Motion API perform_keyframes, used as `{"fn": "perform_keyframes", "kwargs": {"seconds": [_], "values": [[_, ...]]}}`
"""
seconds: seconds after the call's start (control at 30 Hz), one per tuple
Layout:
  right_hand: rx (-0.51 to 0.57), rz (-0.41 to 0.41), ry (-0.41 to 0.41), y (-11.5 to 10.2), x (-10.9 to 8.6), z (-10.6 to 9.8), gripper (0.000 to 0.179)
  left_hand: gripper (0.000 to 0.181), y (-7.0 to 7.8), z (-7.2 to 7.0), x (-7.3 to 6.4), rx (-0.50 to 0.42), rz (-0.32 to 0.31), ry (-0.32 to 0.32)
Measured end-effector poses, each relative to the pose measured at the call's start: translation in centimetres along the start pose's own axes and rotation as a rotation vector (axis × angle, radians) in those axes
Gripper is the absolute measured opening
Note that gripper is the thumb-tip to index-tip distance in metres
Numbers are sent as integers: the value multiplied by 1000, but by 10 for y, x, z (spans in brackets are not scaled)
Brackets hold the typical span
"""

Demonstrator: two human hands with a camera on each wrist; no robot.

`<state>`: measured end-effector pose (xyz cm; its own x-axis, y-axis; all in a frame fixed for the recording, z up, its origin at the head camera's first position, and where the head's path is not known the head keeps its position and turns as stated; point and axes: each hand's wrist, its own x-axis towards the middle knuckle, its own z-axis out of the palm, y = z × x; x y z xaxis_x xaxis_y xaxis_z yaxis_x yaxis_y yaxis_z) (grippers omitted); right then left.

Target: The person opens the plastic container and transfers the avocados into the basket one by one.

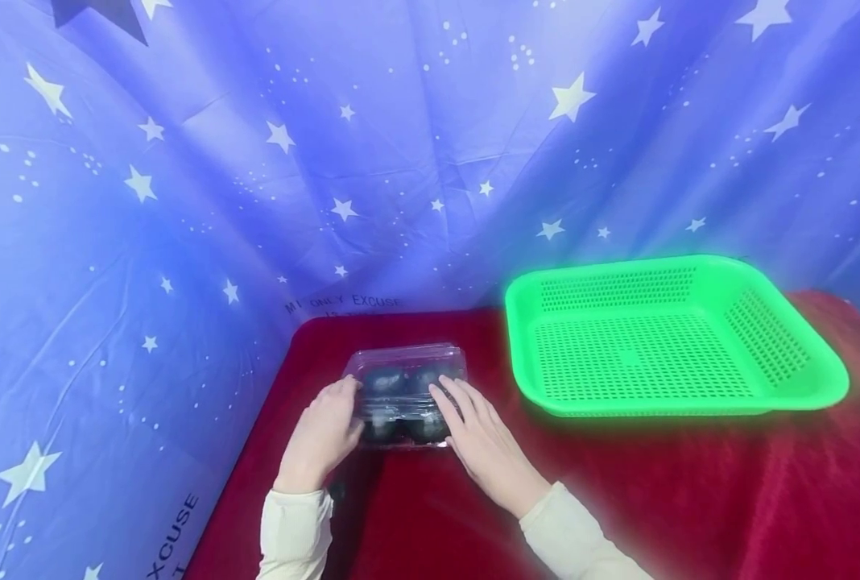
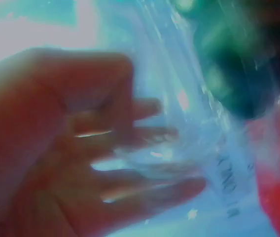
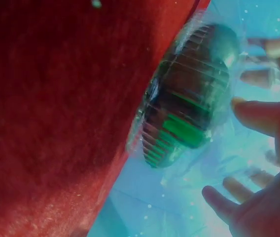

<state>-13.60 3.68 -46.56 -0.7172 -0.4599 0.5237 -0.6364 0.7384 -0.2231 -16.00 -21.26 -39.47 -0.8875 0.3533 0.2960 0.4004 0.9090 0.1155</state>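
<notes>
A clear plastic clamshell box [image 1: 410, 352] with several dark green, round, smooth fruits [image 1: 424, 428] inside stands on the red cloth. My left hand [image 1: 321, 435] is at its left side; in the left wrist view the bent thumb [image 2: 122, 74] meets the clear plastic, with the fingers beyond, and seems to pinch the edge, though blur hides the exact contact. From the right, my right hand [image 1: 491, 451] reaches over the box with straight, spread fingers resting on or near its right edge. The lid lies over the fruits; whether it is latched I cannot tell.
A bright green perforated plastic basket [image 1: 618, 354] stands to the right of the box on the red cloth [image 1: 655, 499]. A blue curtain [image 1: 401, 161] with white stars hangs behind and along the left side of the table.
</notes>
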Motion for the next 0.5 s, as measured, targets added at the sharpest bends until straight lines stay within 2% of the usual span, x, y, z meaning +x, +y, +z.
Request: {"fn": "perform_keyframes", "kwargs": {"seconds": [0.1,0.27,0.5], "values": [[-8,-16,-9,-1,1,0,91,36,-4,-6,-2,-18,-22,44],[-20,-23,0,-2,1,-2,89,38,-7,-9,-2,-57,-37,34],[34,-8,38,-2,4,-7,87,40,-9,-13,-2,-100,-81,3]]}}
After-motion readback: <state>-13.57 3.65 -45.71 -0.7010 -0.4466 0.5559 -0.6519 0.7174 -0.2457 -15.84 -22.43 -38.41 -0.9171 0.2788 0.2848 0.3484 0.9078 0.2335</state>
